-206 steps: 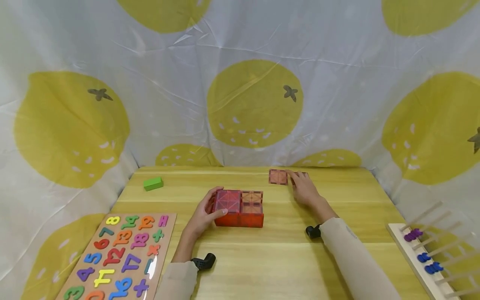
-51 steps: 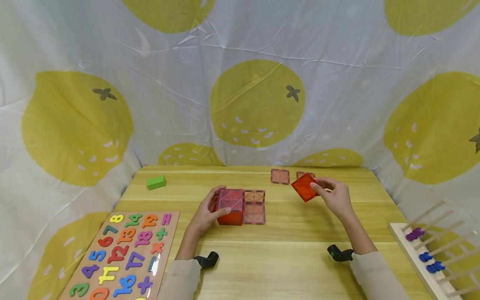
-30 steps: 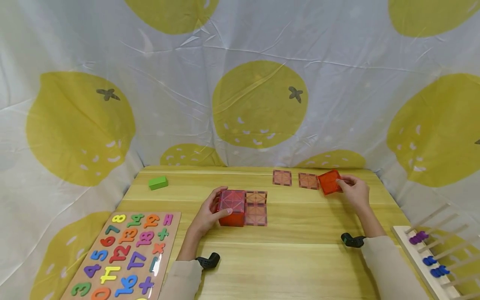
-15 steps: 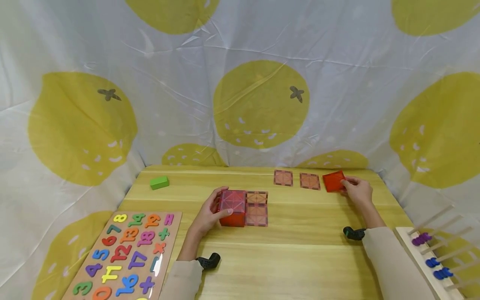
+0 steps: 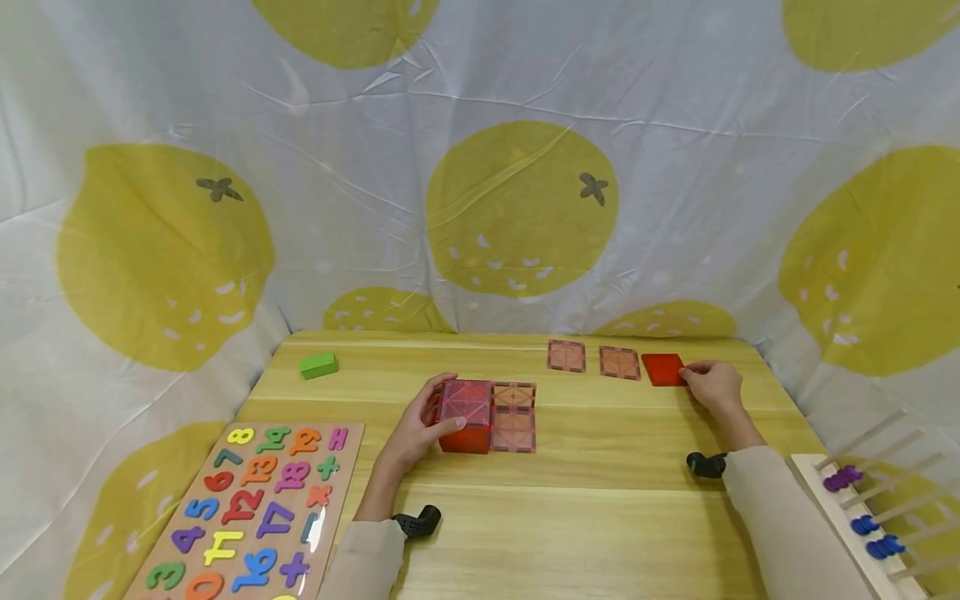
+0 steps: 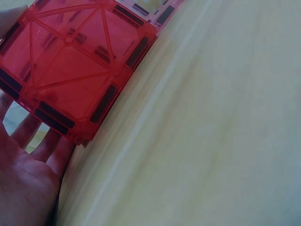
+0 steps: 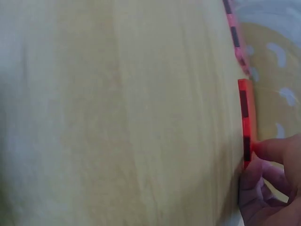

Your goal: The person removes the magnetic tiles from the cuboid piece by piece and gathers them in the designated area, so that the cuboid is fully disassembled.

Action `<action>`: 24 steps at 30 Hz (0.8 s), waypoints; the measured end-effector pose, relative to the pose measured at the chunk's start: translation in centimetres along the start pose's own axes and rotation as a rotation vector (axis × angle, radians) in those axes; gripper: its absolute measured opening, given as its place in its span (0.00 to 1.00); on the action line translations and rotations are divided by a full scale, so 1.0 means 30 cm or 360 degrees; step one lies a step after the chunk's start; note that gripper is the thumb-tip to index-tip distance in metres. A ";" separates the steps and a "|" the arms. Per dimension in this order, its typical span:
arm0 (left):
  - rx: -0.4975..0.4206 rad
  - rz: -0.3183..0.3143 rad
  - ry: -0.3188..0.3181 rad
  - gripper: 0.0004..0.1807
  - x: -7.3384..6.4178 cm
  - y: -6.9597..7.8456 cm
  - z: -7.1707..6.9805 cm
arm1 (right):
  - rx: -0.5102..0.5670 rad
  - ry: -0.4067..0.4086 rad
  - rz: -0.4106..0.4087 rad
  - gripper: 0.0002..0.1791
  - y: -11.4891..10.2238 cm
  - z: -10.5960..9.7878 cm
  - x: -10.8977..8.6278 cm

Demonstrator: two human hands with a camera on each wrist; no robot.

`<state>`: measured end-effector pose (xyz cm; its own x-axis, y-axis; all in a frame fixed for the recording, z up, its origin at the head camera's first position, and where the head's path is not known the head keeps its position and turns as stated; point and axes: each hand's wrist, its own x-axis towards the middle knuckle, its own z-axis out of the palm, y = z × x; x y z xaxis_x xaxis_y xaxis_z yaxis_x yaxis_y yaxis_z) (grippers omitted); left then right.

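Note:
My left hand (image 5: 411,427) grips a translucent red cube (image 5: 465,417) built of magnetic tiles, thumb on its near top edge and fingers round the far left side. Joined to the cube's right side are a flat tile (image 5: 513,431) on the table and another tile (image 5: 513,394) behind it. In the left wrist view the cube's face (image 6: 70,52) shows black magnet strips. At the back right my right hand (image 5: 716,387) pinches the right edge of a solid-looking red magnetic tile (image 5: 663,369), which lies flat or nearly so. The right wrist view shows thumb and finger on that tile (image 7: 247,122).
Two pale red tiles, one (image 5: 566,355) left of the other (image 5: 619,362), lie along the table's back. A green block (image 5: 318,365) sits back left. A number board (image 5: 300,500) is front left, a peg counting rack (image 5: 847,517) front right. A lemon-print cloth (image 5: 517,208) stands behind.
The red tile came off the front of the structure at left and went to the back right, right of the two pale tiles. It has tilted down flat. The left hand keeps its hold.

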<state>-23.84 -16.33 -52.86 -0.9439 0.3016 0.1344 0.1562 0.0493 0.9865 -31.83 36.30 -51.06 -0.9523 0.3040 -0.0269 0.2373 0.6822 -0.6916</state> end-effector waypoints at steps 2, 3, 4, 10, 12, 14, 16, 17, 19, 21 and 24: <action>-0.0009 -0.0009 0.0001 0.43 0.001 0.002 0.003 | -0.0048 0.0010 -0.0019 0.22 -0.002 -0.005 -0.003; -0.0013 -0.0012 0.0000 0.43 0.001 0.003 0.004 | -0.0065 0.0013 -0.0028 0.22 -0.003 -0.007 -0.005; -0.0013 -0.0015 0.0001 0.43 0.001 0.004 0.005 | -0.0054 0.0009 -0.0023 0.22 -0.004 -0.010 -0.006; -0.0016 -0.0012 -0.0005 0.43 0.003 0.007 0.007 | 0.0134 -0.0047 0.0028 0.25 0.003 -0.019 -0.018; -0.0023 -0.0013 -0.0007 0.43 0.003 0.009 0.006 | 0.0211 -0.0062 0.0013 0.26 0.001 -0.020 -0.028; -0.0023 -0.0013 -0.0009 0.42 0.003 0.009 0.005 | 0.0226 -0.0049 -0.0028 0.26 -0.005 -0.023 -0.042; -0.0021 -0.0018 -0.0005 0.42 0.002 0.008 0.004 | 0.0220 -0.0019 -0.0073 0.26 -0.013 -0.025 -0.058; -0.0021 -0.0017 -0.0005 0.42 0.003 0.005 0.003 | 0.0191 0.0007 -0.0103 0.25 -0.015 -0.025 -0.065; -0.0016 -0.0021 -0.0003 0.43 0.002 0.002 0.002 | 0.0127 0.0056 -0.0156 0.25 -0.023 -0.027 -0.082; -0.0015 -0.0029 0.0001 0.43 0.001 0.001 0.001 | 0.0085 0.0086 -0.0197 0.25 -0.036 -0.027 -0.102; -0.0022 -0.0031 0.0003 0.44 0.000 0.002 0.000 | 0.0106 0.0073 -0.0250 0.27 -0.062 -0.026 -0.138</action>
<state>-23.82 -16.32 -52.82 -0.9473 0.2987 0.1156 0.1341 0.0421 0.9901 -28.17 34.30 -49.10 -0.9666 0.2281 0.1170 0.0716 0.6785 -0.7311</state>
